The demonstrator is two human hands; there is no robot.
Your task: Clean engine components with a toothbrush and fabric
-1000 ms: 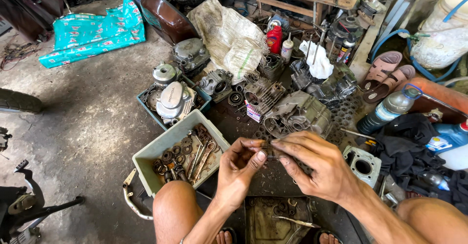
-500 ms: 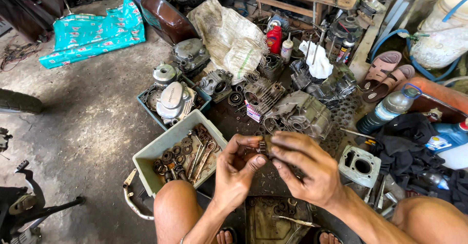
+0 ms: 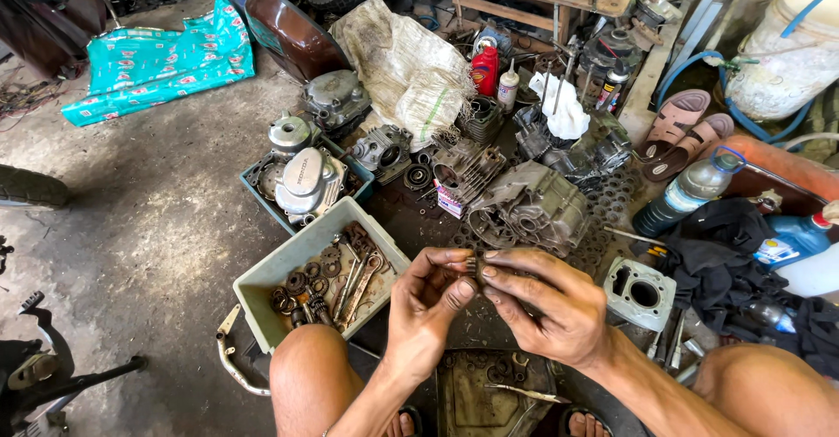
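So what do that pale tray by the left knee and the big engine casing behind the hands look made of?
The tray looks like plastic: pale green, matte, with thin, grimy walls. The engine casing looks like cast metal, probably aluminium: dull grey, unpainted, with ribbed, moulded contours and oily dirt.

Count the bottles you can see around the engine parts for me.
4. A red bottle and a small white bottle stand beside the sack; a clear bottle lies by the sandals; a blue bottle sits at right. Clutter may hide more.
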